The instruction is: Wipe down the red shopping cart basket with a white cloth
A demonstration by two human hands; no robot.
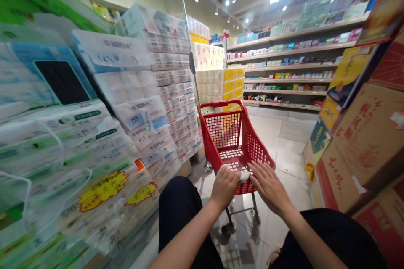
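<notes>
While both hands (224, 187) (268, 185) grip handle (243, 175), red cart (235, 136) holds nothing visible.

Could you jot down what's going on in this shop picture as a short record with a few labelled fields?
place: shop aisle with a tiled floor
left hand: closed around the handle of the small red cart
right hand: flat and open, resting on the cart's handle end
cart contents: basket looks empty
cart extra: a thin pole rises from it
left side: stacked tissue packs with price tags
right side: cardboard boxes
far end: shelves of small goods
</notes>
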